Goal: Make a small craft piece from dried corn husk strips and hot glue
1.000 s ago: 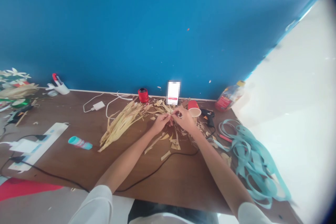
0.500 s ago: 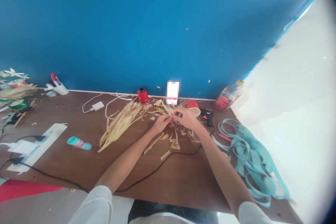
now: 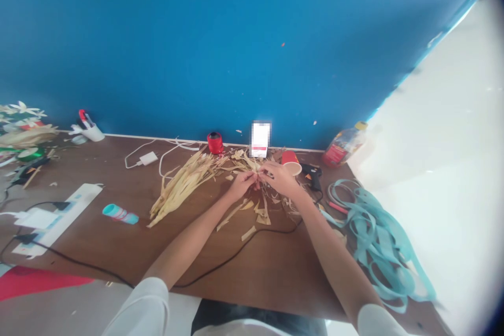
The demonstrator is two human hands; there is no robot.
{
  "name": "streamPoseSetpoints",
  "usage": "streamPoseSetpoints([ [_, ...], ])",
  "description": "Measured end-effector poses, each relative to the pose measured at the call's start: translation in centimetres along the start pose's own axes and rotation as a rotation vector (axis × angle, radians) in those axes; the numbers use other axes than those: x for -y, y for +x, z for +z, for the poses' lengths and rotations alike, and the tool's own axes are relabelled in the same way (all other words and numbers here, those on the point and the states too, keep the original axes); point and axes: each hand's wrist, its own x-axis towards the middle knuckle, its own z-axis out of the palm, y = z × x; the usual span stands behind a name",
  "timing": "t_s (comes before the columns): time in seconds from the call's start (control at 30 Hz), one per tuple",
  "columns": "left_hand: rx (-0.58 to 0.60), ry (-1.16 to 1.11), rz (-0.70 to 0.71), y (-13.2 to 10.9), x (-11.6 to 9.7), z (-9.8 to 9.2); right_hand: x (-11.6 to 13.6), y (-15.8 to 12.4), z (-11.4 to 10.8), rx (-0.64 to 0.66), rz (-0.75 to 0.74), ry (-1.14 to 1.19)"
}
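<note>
Close together over the middle of the table, my left hand and my right hand are both closed in a pinch. Between their fingertips is a pale piece of dried husk, small and partly hidden by the fingers. Cut husk scraps lie scattered below and around the hands. Left of my left hand is a bundle of long dried husks. A red paper cup lies on its side just beyond my right hand, its white rim toward me.
A lit phone leans on the blue wall. Near the right are a black glue gun, a bottle and tangled teal ribbon. Leftward are a red tape roll, a teal tube and a power strip. A black cord crosses the table.
The whole view has shifted very slightly. Both hands stay pinched together at the same spot, with hardly any visible movement of the fingers.
</note>
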Motion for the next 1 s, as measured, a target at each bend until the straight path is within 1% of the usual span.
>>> streamPoseSetpoints([
  [0.1, 0.004, -0.003, -0.001, 0.0, 0.2, 0.0, 0.0, 0.0, 0.1, -0.007, -0.053, -0.014],
  [0.17, 0.006, 0.006, -0.005, 0.0, 0.2, 0.0, 0.0, 0.0, 0.3, -0.02, -0.045, -0.071],
  [0.33, -0.011, 0.014, -0.011, 0.0, 0.0, 0.1, 0.0, -0.4, 1.2, -0.129, 0.039, -0.299],
  [0.43, -0.018, 0.014, 0.008, -0.1, -0.2, 0.1, 0.2, -0.6, 1.8, -0.183, 0.012, -0.371],
  [0.57, -0.037, 0.01, 0.023, 0.0, -0.2, 0.1, 0.2, -0.8, 2.6, -0.242, -0.023, -0.412],
  [0.67, -0.053, 0.006, 0.008, 0.0, -0.3, 0.1, 0.0, -0.9, 2.9, -0.268, -0.034, -0.401],
  [0.73, -0.063, -0.003, -0.002, -0.1, -0.4, 0.2, -0.2, -1.0, 2.9, -0.262, -0.039, -0.36],
  [1.0, -0.051, -0.011, 0.009, -0.1, -0.7, 0.3, -0.6, -0.6, 2.2, -0.233, -0.059, -0.086],
])
